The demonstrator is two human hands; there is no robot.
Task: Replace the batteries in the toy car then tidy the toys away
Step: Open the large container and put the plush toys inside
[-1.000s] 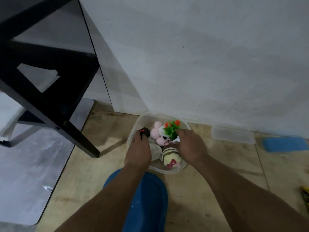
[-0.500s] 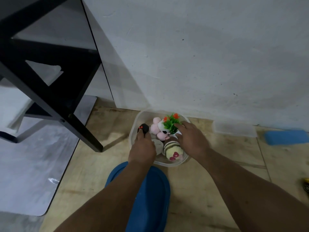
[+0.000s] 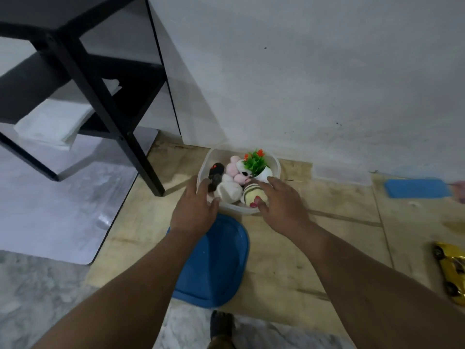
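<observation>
A clear plastic tub (image 3: 276,165) stands on the floor by the white wall. It holds a black remote (image 3: 216,173), a pink plush (image 3: 232,170), a white plush (image 3: 228,190), a striped yellow plush (image 3: 252,195) and a small fake plant in a white pot (image 3: 257,164). My left hand (image 3: 195,210) hovers over the tub's near left rim, fingers apart, holding nothing. My right hand (image 3: 281,202) rests fingers spread beside the striped plush and the pot. A yellow toy car (image 3: 451,270) lies on the floor at the far right.
A blue lid (image 3: 216,263) lies on the floor just in front of the tub. A black table leg (image 3: 110,107) slants down at the left. A clear lid (image 3: 342,175) and a blue lid (image 3: 417,188) lie by the wall at the right.
Both hands have drawn back out of the tub toward me. The left hand has let go of the black remote, which now lies in the tub.
</observation>
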